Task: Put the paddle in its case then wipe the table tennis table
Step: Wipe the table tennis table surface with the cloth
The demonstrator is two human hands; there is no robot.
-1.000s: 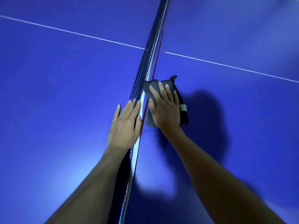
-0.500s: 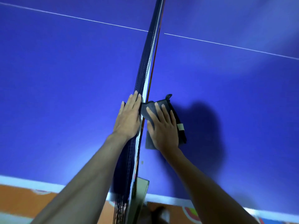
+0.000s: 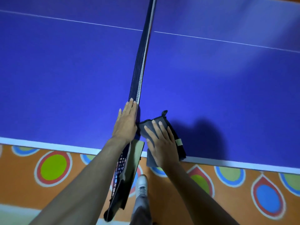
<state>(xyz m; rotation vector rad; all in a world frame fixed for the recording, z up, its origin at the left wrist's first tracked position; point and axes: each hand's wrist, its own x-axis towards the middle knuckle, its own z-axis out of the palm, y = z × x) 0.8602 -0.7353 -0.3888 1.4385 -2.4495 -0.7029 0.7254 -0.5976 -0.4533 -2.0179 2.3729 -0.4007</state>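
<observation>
two hands, one cloth, one net

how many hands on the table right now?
2. Left hand lies flat against the net on its left side; right hand presses the grey cloth at the table edge, right of the net.

The blue tabletop carries a net across its middle. A grey cloth lies flat under the right hand, overhanging the near edge.

Below us we see an orange floor painted with bright teardrop shapes in green, blue and red, and a white shoe under a grey trouser leg.
</observation>
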